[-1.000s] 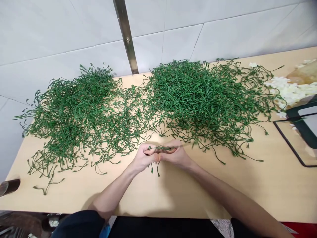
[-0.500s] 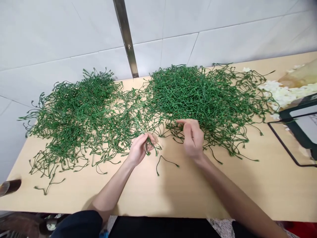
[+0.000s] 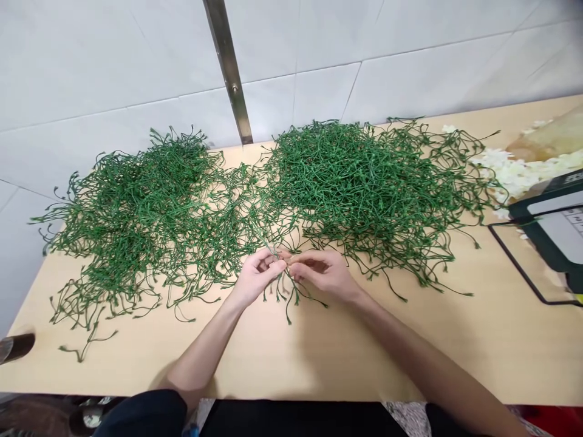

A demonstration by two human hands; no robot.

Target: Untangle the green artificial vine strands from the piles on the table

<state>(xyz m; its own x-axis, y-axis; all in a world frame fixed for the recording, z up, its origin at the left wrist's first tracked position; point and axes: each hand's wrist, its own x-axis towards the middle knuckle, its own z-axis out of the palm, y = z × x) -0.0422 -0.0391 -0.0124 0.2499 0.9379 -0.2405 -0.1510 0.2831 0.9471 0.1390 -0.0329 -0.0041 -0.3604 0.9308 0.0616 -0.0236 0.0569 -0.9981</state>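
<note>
My left hand (image 3: 255, 278) and my right hand (image 3: 322, 274) meet at the middle of the wooden table (image 3: 319, 352), fingertips pinched together on a small bunch of green plastic stems (image 3: 286, 290) that dangles below them. Just behind the hands lie two big tangled heaps of the same green stems, a left heap (image 3: 146, 206) and a right heap (image 3: 368, 182). Both hands are closed on the bunch.
A pile of white petals (image 3: 514, 170) lies at the far right beside a clear bag (image 3: 546, 139). A black wire frame with a dark tray (image 3: 546, 243) sits at the right edge. A tiled wall with a metal strip (image 3: 228, 67) stands behind. A dark cylinder (image 3: 16, 347) pokes in at left.
Half a second ago my right hand was up at the right heap, apart from the left hand. It has come back down and joined the left hand on the stem bunch.
</note>
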